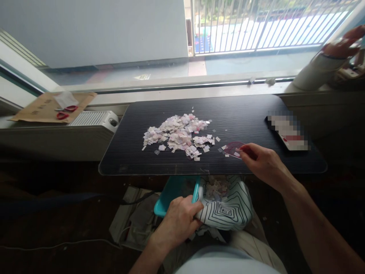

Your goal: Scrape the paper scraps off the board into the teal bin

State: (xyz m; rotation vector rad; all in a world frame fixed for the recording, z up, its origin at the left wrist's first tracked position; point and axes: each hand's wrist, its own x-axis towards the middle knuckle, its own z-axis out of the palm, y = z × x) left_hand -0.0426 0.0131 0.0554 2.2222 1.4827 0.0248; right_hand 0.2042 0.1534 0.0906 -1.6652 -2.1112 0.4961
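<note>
A heap of small white and pink paper scraps (179, 134) lies in the middle of a dark ribbed table top (137, 160). My right hand (264, 161) rests at the front edge, pinching a thin clear reddish sheet (232, 148) that lies flat to the right of the heap. Below the table edge my left hand (178, 220) grips the rim of a white bag with black line patterns (230, 207). Paper scraps (216, 188) sit inside the bag. A teal tray (171, 194) is beside the bag, touching my left hand.
A blurred card or packet (288, 131) lies at the table's right end. Another person's sleeved arm and hand (327, 62) rest on the window sill at far right. Left, a cardboard sheet (51, 106) with red bits lies over a white radiator (94, 120). Cables run across the floor.
</note>
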